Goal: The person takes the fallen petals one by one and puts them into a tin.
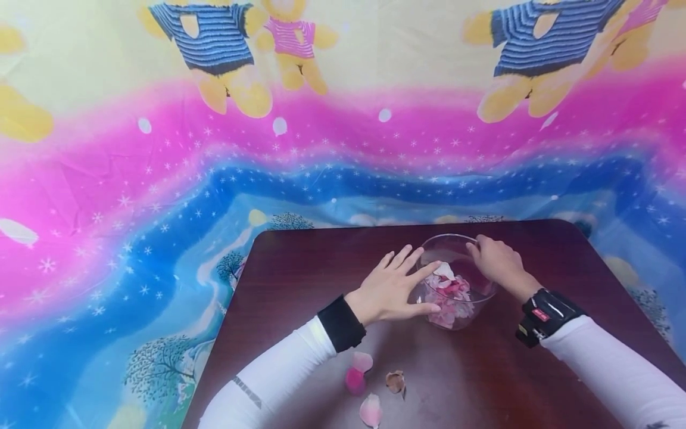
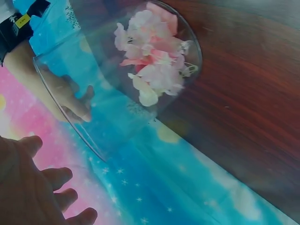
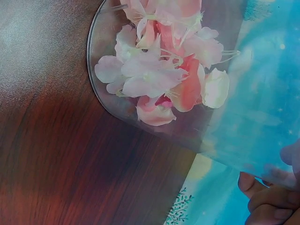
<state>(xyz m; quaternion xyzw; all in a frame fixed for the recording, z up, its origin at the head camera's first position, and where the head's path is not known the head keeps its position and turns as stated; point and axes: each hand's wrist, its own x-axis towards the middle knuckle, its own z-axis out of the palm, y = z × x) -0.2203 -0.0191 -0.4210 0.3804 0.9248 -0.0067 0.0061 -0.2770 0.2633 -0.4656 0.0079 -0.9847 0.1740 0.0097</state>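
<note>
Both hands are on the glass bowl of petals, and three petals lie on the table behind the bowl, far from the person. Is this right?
One detail is wrong. The loose petals lie in front of the glass bowl, near the person, as the head view shows. The left hand and right hand do touch the bowl on the table.

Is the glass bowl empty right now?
No, the glass bowl on the table holds a heap of pink and white petals, seen clearly in the head view.
</note>
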